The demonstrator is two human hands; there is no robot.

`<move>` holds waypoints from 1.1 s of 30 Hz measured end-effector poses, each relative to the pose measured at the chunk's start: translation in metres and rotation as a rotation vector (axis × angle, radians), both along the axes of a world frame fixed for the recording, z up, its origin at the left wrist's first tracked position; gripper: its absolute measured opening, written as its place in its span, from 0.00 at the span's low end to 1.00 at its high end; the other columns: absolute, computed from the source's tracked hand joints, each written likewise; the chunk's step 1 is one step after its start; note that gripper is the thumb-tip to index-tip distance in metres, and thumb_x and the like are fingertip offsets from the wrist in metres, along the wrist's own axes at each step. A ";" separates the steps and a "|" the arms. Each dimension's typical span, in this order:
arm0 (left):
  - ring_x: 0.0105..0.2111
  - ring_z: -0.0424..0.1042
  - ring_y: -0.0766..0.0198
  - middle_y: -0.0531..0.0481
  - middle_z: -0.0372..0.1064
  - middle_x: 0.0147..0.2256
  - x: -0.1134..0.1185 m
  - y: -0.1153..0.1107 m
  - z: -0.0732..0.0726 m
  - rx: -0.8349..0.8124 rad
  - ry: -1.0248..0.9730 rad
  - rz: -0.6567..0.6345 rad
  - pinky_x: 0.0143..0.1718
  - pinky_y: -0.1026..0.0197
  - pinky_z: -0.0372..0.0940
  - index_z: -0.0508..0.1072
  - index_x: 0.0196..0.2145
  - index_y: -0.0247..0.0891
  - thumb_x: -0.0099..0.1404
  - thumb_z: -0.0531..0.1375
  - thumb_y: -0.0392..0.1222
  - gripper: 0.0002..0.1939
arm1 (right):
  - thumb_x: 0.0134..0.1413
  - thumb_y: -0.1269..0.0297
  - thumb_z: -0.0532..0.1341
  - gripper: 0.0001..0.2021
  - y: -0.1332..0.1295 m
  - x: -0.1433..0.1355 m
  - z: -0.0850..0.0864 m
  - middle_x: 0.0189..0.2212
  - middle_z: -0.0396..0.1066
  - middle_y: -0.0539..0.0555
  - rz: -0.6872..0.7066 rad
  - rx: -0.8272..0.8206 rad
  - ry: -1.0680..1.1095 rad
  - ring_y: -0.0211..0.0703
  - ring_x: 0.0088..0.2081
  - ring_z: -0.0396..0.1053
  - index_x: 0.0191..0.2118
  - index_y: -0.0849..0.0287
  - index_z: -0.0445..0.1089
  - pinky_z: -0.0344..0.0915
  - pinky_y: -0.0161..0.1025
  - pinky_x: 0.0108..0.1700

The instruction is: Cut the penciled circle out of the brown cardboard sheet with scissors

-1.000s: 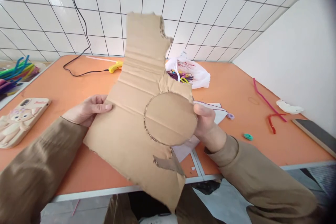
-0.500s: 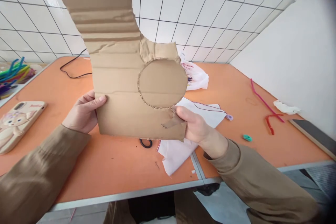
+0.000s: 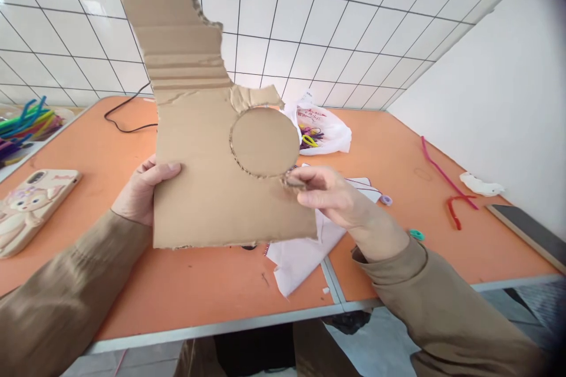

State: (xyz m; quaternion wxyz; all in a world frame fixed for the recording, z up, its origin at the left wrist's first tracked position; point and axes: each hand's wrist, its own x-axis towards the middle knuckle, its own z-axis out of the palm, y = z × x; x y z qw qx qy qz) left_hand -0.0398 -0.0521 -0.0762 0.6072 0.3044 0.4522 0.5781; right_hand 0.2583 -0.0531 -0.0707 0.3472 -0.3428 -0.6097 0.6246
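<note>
A torn sheet of brown cardboard (image 3: 198, 200) is held up above the table, facing me. My left hand (image 3: 144, 188) grips its left edge, thumb in front and fingers behind. A cardboard disc (image 3: 265, 141), with a rough cut line along its left and lower edge, sits at the sheet's right side. A ragged flap (image 3: 256, 97) curls above the disc. My right hand (image 3: 329, 194) pinches a small torn cardboard piece at the disc's lower right. Whether that piece is still joined to the sheet I cannot tell.
White cloth (image 3: 300, 259) lies on the orange table (image 3: 212, 288) under the sheet. A plastic bag (image 3: 331, 132) stands behind. A phone (image 3: 39, 206) is at left, pipe cleaners (image 3: 26, 123) beyond it. At right are a red pipe cleaner (image 3: 451, 212) and a dark flat object (image 3: 530, 235).
The cardboard is lower and tilted back, its top edge now in view. My right hand has moved from the sheet's right edge to pinch the torn piece below the disc.
</note>
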 end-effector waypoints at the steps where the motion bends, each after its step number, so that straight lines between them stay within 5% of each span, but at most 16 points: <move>1: 0.34 0.79 0.53 0.50 0.80 0.31 0.002 -0.001 0.001 -0.004 0.012 0.016 0.44 0.49 0.75 0.77 0.28 0.38 0.48 0.70 0.36 0.08 | 0.43 0.58 0.71 0.12 0.001 -0.001 0.000 0.31 0.75 0.51 0.006 0.005 -0.026 0.45 0.34 0.72 0.36 0.56 0.78 0.69 0.40 0.36; 5: 0.36 0.80 0.50 0.48 0.81 0.33 0.011 -0.006 0.001 -0.031 0.013 0.009 0.45 0.49 0.74 0.78 0.32 0.37 0.48 0.71 0.37 0.12 | 0.37 0.61 0.73 0.13 -0.002 -0.011 -0.006 0.30 0.74 0.50 -0.108 0.010 -0.178 0.43 0.32 0.69 0.32 0.58 0.77 0.64 0.39 0.33; 10: 0.46 0.76 0.43 0.41 0.79 0.42 0.019 -0.017 0.000 -0.056 0.062 -0.159 0.43 0.48 0.75 0.77 0.46 0.37 0.49 0.72 0.42 0.25 | 0.40 0.55 0.71 0.13 -0.002 -0.017 -0.011 0.20 0.65 0.48 -0.297 0.003 -0.179 0.37 0.25 0.60 0.24 0.59 0.73 0.55 0.36 0.26; 16: 0.52 0.73 0.44 0.43 0.75 0.51 0.027 -0.022 -0.003 0.011 0.098 -0.149 0.46 0.49 0.74 0.72 0.55 0.44 0.48 0.73 0.43 0.35 | 0.49 0.58 0.63 0.24 -0.001 -0.011 0.001 0.17 0.41 0.44 -0.326 0.330 -0.397 0.33 0.23 0.38 0.14 0.56 0.49 0.36 0.36 0.24; 24: 0.53 0.72 0.44 0.44 0.74 0.52 0.036 -0.028 -0.003 -0.016 0.102 -0.070 0.45 0.51 0.74 0.72 0.55 0.44 0.47 0.73 0.43 0.36 | 0.51 0.55 0.59 0.18 -0.003 -0.010 0.003 0.17 0.50 0.45 -0.360 0.442 -0.563 0.34 0.22 0.46 0.18 0.58 0.60 0.43 0.36 0.25; 30: 0.54 0.71 0.43 0.44 0.73 0.53 0.047 -0.038 -0.005 0.015 0.159 -0.047 0.45 0.51 0.75 0.74 0.52 0.44 0.47 0.73 0.46 0.33 | 0.54 0.60 0.59 0.23 -0.004 -0.013 -0.008 0.17 0.45 0.45 -0.442 0.636 -0.647 0.35 0.21 0.44 0.17 0.55 0.45 0.44 0.38 0.25; 33: 0.54 0.70 0.46 0.47 0.74 0.53 0.051 -0.043 -0.008 0.117 0.222 -0.047 0.47 0.53 0.73 0.75 0.51 0.47 0.51 0.72 0.45 0.28 | 0.49 0.64 0.62 0.21 -0.004 -0.018 -0.015 0.18 0.50 0.46 -0.474 0.728 -0.729 0.36 0.22 0.47 0.19 0.55 0.46 0.44 0.38 0.26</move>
